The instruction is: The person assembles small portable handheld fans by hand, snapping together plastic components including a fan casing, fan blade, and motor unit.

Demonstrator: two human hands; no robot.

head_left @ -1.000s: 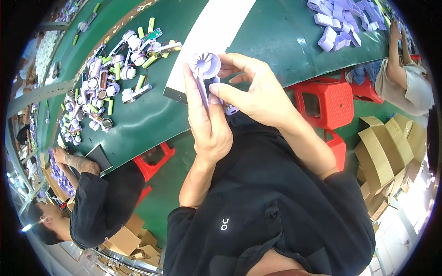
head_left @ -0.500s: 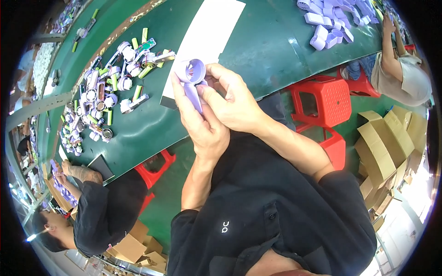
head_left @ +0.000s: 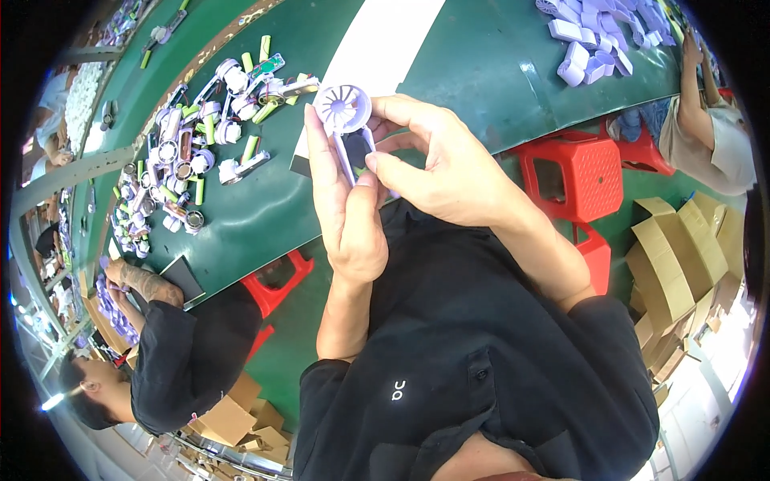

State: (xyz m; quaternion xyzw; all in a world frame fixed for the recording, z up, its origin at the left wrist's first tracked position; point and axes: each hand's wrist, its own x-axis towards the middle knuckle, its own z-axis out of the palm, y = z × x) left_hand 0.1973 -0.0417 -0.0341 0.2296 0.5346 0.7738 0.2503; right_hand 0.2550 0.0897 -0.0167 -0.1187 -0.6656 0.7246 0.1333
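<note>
A light purple plastic fan housing (head_left: 365,108) is held up in front of my chest, above the near edge of the green table. Its round end shows a spoked grille, and an open hollow handle part runs down toward me. My left hand (head_left: 346,220) grips it from the left, fingers along the side and thumb at the handle's lower end. From the right, my right hand (head_left: 449,164) closes on it, with the thumb at the handle's side and the other fingers partly behind. A white sheet (head_left: 385,48) lies on the table behind the housing.
Left on the green table (head_left: 473,96) lies a pile of fan assemblies (head_left: 172,160) with green-yellow cells. Purple shells (head_left: 593,40) are heaped at the far right. Red stools (head_left: 573,176) and cardboard boxes (head_left: 670,264) stand right. A co-worker (head_left: 184,353) sits at the left.
The fan housing has turned in my hands, so its spoked grille and hollow handle now face up. My right hand has shifted slightly right. The whole view has shifted a little.
</note>
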